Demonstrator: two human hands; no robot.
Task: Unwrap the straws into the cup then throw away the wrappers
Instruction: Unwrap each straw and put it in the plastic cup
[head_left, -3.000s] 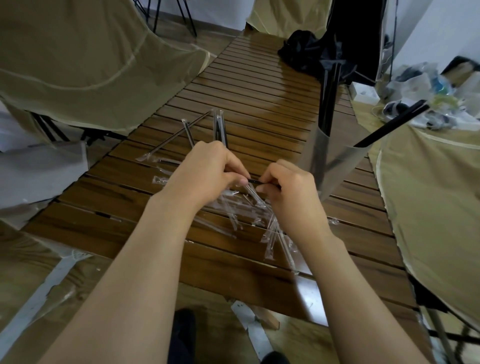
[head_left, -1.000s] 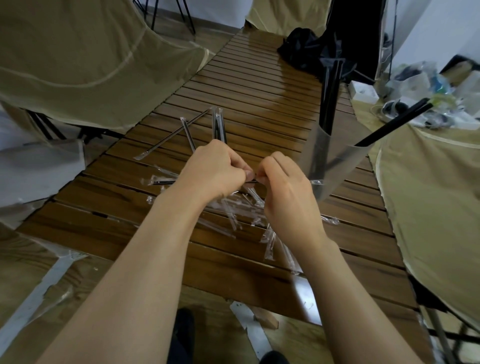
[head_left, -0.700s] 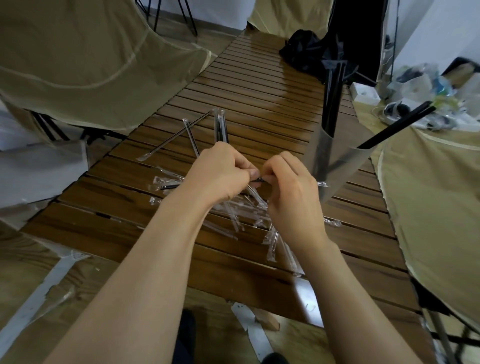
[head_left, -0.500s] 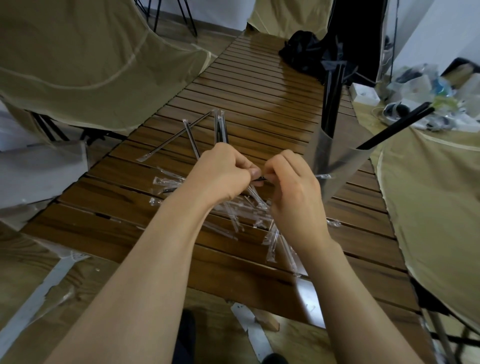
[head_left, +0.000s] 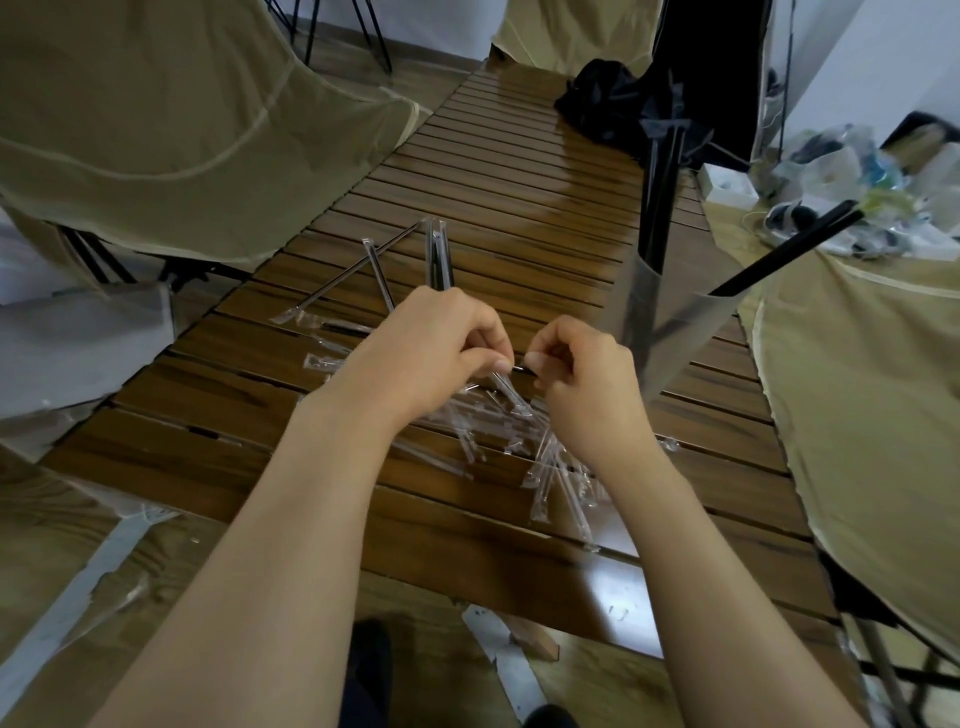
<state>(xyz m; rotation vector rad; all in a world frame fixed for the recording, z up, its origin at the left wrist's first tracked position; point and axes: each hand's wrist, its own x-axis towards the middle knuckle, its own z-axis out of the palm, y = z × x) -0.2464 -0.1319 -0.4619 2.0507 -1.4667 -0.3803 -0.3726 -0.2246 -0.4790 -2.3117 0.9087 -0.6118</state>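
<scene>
Between the hands: a wrapped straw (head_left: 519, 369) is held just above the wooden slat table (head_left: 493, 156), only a short dark bit showing in the gap between the fingertips, so it's hard to say how much wrap is still on it.
Left hand (head_left: 441, 348): fingers are curled in and the straw is pinched near its end, with clear wrapper (head_left: 511, 397) trailing down from the grip. Looks like this side is kept as the anchor.
Right hand (head_left: 582, 374): fingers curled too, the other side pinched right next to the left. Hands are kept this close probably so the thin film can be torn or slid off without the straw getting bent.
Step, best guess: mid-peel, wrapper not off yet.
Empty wrappers (head_left: 550, 467): a loose pile is left on the near slats under and right of the hands, likely parked there so they can be binned in one go.
Still-wrapped straws (head_left: 436, 254): a few are laid out just past the left hand, within easy reach.
Cup (head_left: 670, 322): shiny, set just right of the hands, so the drop-in is short. Black straws (head_left: 660, 182) are already standing in it, one (head_left: 784, 249) leaning out to the right.
Further out: tan fabric chairs (head_left: 156, 104) on both sides, a black bag (head_left: 602, 104) at the far end.
</scene>
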